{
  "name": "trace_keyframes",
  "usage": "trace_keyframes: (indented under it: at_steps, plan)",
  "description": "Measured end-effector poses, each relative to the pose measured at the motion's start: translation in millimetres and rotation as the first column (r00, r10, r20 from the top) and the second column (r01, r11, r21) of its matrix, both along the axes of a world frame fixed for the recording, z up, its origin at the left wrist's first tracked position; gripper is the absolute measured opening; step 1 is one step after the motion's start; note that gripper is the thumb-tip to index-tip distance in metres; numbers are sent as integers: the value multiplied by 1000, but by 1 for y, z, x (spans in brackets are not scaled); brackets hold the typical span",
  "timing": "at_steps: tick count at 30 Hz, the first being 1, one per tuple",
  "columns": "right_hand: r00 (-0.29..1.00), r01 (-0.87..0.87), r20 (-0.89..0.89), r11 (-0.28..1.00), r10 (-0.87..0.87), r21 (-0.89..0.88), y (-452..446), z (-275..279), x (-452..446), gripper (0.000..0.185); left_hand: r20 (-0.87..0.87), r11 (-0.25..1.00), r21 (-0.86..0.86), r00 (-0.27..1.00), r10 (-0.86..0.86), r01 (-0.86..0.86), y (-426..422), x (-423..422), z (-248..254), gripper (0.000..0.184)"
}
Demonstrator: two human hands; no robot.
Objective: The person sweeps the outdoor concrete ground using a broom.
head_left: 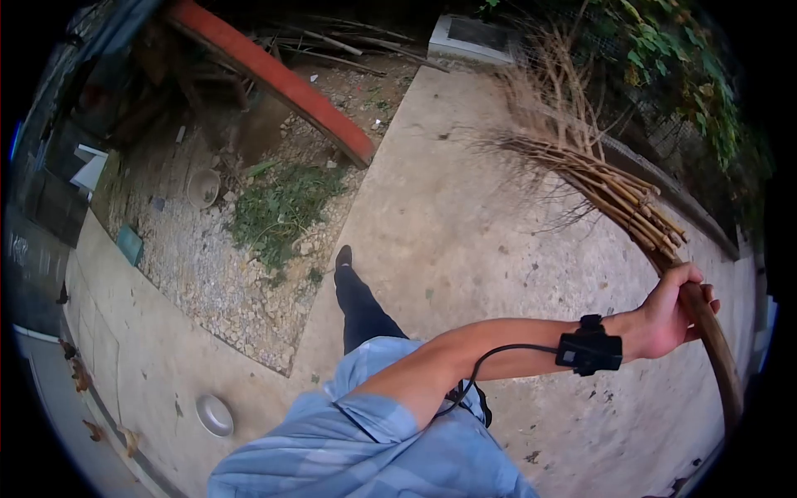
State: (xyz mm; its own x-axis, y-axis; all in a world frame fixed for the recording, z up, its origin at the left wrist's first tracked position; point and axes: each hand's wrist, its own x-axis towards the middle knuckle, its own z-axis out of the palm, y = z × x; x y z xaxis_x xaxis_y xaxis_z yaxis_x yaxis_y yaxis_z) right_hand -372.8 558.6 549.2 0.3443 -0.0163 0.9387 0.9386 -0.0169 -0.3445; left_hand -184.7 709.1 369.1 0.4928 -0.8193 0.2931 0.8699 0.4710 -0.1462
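My left hand point(664, 315) reaches across to the right with its fingers wrapped round the thick wooden handle point(716, 353) of a twig broom. A black device point(589, 350) with a cable is strapped to that wrist. Beyond the hand, the bundled sticks point(623, 199) spread up and leftward, and their thin tips blur over the concrete ground point(440, 191). The handle's lower end runs into the dark edge at the right. My right hand does not show.
A red beam point(282, 75) slants above a gravel patch point(199, 282) holding cut greenery point(282, 212) and a round pot point(203, 188). A metal bowl point(215, 415) lies at lower left, near some chickens point(80, 375). Leafy plants point(689, 75) overhang the right.
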Motion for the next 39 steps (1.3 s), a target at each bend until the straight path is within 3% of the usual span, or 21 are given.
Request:
trace_keyframes:
  at_steps: [6,9,12,15,16,17,18,21,31,39]
  plan:
    - [998,60,7,976,-62,211,-92,35,-27,28,-36,997,16,997,73,-72,-9,-36,-34,14]
    - [996,81,-54,952,-68,295,-133,52,-6,28,-154,992,78,982,109,-98,-5,-37,-54,15]
    - [984,169,-114,935,-140,310,-106,47,52,28,-277,973,205,947,165,-109,-8,-25,-77,14]
    - [972,196,-181,941,-150,274,-33,27,96,28,-403,976,123,890,214,-179,-10,-7,-125,13]
    - [983,39,-181,961,12,275,-12,17,108,27,-438,974,88,871,224,-206,-4,0,-134,12]
    - [969,-120,-177,954,173,274,4,10,115,27,-622,981,78,761,187,-178,1,6,-143,8]
    - [967,-117,-191,957,171,265,18,4,121,27,-673,981,95,715,189,-169,7,12,-151,6]
    - [949,-196,-257,980,184,-22,53,-10,130,27,-653,975,120,725,219,-187,26,22,-166,7]
    - [941,-287,-233,943,244,-169,86,-18,150,11,-615,973,129,754,231,-193,57,38,-180,8]
    - [973,-118,-210,987,92,-114,111,-11,144,13,-671,994,99,735,96,-40,63,46,-172,8]
